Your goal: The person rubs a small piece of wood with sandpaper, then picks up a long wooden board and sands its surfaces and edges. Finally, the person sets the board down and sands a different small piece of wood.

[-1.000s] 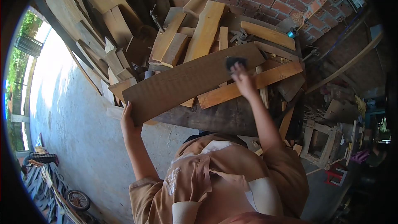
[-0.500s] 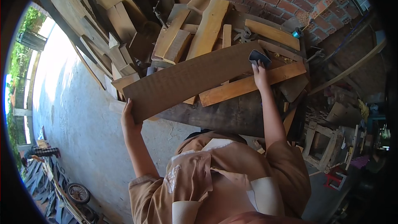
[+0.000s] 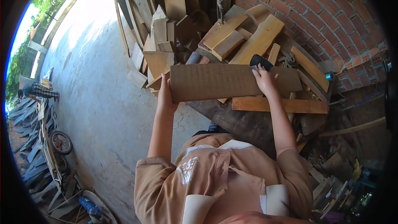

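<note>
A long brown board (image 3: 211, 82) lies crosswise in front of me, over the wood-covered workbench. My left hand (image 3: 165, 95) is closed round its left end, thumb along the near side. In my right hand (image 3: 265, 79) is a dark, bent sheet that looks like sandpaper (image 3: 260, 61). That sheet sits at the board's far edge, right of its middle, and the fingers rest against the board. Below the board's right part, an orange-brown plank (image 3: 286, 105) lies on the bench.
Several cut planks (image 3: 258, 39) and a metal clamp (image 3: 220, 10) are on the workbench (image 3: 236, 120) by a brick wall (image 3: 306, 4). Offcuts (image 3: 159, 37) lean at its left. Far left, a person (image 3: 37, 91) bends beside dark slats and a wheel (image 3: 60, 142) on the concrete floor.
My view has turned, so the bench sits further right. The board has swung nearly level, and my right hand with the sandpaper has moved along it, away from its right end.
</note>
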### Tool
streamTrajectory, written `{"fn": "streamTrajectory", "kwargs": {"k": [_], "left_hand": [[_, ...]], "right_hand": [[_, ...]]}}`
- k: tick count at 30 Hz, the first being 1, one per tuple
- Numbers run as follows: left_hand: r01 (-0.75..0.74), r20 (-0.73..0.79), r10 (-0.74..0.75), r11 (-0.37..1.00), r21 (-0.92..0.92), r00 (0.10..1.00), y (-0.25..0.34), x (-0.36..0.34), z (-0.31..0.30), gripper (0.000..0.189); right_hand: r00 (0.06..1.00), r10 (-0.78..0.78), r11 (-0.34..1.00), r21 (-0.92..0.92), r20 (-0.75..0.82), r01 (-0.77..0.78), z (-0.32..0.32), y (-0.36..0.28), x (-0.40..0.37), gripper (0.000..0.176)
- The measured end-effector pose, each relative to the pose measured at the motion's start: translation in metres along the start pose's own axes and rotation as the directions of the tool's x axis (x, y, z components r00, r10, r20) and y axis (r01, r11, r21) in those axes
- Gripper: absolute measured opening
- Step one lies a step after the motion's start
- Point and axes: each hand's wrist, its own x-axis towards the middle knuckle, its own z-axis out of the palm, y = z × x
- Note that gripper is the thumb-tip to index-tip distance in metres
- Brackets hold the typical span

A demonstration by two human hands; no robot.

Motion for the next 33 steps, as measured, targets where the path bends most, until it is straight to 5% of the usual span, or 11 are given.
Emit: {"fn": "streamTrajectory", "kwargs": {"k": [1,3,5,7,11,13,19,23,25,29,33], "left_hand": [[-0.016,0.000,0.016,1.000,-0.004,1.000,0.001,0.001,0.003,0.061],[0.014,-0.062,-0.014,1.000,-0.008,0.998,-0.001,-0.002,0.002,0.063],[0.000,0.007,0.000,1.000,-0.003,1.000,-0.002,-0.006,-0.001,0.065],[0.030,-0.043,-0.033,0.997,-0.069,0.999,0.002,-0.013,0.005,0.068],[0.022,-0.020,-0.022,1.000,0.002,1.000,-0.005,-0.013,0.000,0.072],[-0.022,-0.006,0.022,0.999,0.040,1.000,-0.011,-0.010,0.000,0.071],[-0.031,-0.048,0.032,0.999,0.022,0.998,-0.006,-0.016,0.007,0.073],[-0.019,-0.012,0.019,1.000,0.024,1.000,-0.008,-0.018,0.005,0.074],[-0.043,-0.038,0.043,0.999,0.013,0.998,-0.008,-0.017,0.008,0.074],[-0.016,-0.017,0.016,1.000,-0.026,1.000,-0.008,-0.013,0.006,0.075],[-0.021,0.043,0.022,0.999,-0.038,0.999,-0.003,-0.017,0.006,0.074]], "right_hand": [[0.996,-0.003,0.999,-0.048,0.089,0.007,0.000,-0.020,0.006,0.033],[0.914,-0.398,0.910,0.161,0.074,0.383,0.020,-0.088,-0.024,0.033],[0.722,-0.680,0.733,0.123,0.125,0.669,0.032,-0.141,-0.057,0.033],[0.691,-0.681,0.732,0.197,0.241,0.652,0.020,-0.156,-0.063,0.032],[0.978,-0.184,0.983,0.041,0.102,0.180,0.028,-0.086,0.002,0.039],[0.978,-0.155,0.984,-0.065,0.139,0.166,0.019,-0.083,0.007,0.042],[0.717,-0.691,0.721,0.147,0.092,0.677,0.040,-0.163,-0.059,0.034],[0.922,-0.380,0.925,0.062,0.079,0.376,0.032,-0.141,-0.014,0.034],[0.926,-0.363,0.932,0.027,0.099,0.362,0.022,-0.134,-0.010,0.035],[0.660,-0.744,0.667,0.065,0.101,0.742,0.035,-0.155,-0.074,0.037],[0.833,-0.541,0.841,0.072,0.116,0.536,0.025,-0.125,-0.064,0.037]]}}
